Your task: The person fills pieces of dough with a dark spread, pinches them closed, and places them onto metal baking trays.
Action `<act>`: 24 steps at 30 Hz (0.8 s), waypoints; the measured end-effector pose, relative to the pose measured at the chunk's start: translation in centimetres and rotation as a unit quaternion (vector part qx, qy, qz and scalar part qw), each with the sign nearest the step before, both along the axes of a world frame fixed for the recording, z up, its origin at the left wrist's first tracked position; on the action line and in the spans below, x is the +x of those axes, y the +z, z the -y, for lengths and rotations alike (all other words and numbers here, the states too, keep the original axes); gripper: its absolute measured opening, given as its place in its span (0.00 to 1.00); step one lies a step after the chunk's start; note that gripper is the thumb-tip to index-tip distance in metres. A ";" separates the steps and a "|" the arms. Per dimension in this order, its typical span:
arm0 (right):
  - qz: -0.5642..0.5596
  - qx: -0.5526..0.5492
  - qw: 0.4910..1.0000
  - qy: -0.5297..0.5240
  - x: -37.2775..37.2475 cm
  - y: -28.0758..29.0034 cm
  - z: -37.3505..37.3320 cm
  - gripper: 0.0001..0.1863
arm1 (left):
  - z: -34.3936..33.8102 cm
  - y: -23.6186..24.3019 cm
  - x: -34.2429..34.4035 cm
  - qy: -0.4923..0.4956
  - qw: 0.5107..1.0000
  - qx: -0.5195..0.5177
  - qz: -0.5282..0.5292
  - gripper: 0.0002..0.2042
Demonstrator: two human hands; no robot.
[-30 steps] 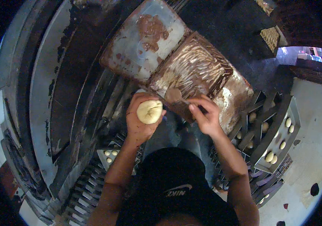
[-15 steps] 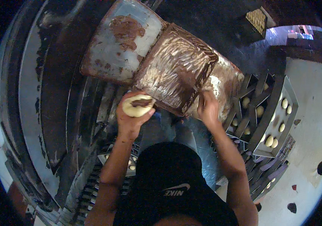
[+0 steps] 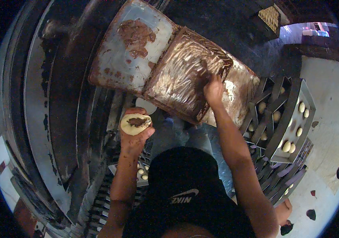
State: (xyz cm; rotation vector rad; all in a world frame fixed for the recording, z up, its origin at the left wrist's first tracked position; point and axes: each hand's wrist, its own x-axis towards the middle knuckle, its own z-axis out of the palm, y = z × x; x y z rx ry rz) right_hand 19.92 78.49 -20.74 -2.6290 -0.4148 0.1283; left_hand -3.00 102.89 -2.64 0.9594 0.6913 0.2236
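Note:
My left hand (image 3: 133,137) is wrapped round a pale dough disc (image 3: 126,126), its fingers under and around the edge. Brown, chocolate-like filling (image 3: 137,122) lies in the middle of the dough. Over the right part of a brown-smeared rectangular tray (image 3: 177,67) is my right hand (image 3: 214,90), fingers closed. A dark shape shows just beyond its fingertips; whether it is a tool or filling I cannot make out. White and brown streaks cover the tray's inside.
A lid-like pale panel (image 3: 112,59) with brown smears adjoins the tray on the left. At right stand stacked metal trays (image 3: 292,131) holding several dough balls (image 3: 286,146). A rack with dough pieces (image 3: 141,174) is low left. Another person's hand (image 3: 283,212) shows at lower right.
My right hand has moved from the tray's near right edge up and over its inside. My left hand, with the dough, has come slightly nearer to me.

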 end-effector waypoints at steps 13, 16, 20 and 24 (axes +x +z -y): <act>-0.009 0.024 1.000 -0.009 0.1 -3.5 -1.5 0.23 | -0.4 -0.7 1.0 -0.067 0.994 0.082 -0.036 0.28; 0.007 0.096 0.987 0.127 -3.9 -2.6 -4.4 0.19 | 0.1 -0.2 2.2 -0.076 0.990 0.110 -0.037 0.28; -0.240 0.326 0.911 0.083 -5.0 10.7 -6.3 0.09 | 0.2 1.5 3.6 -0.071 0.969 0.235 -0.023 0.26; -0.101 0.369 0.904 0.192 -5.2 23.6 -4.1 0.08 | 1.8 3.8 6.1 -0.074 0.986 0.144 0.038 0.26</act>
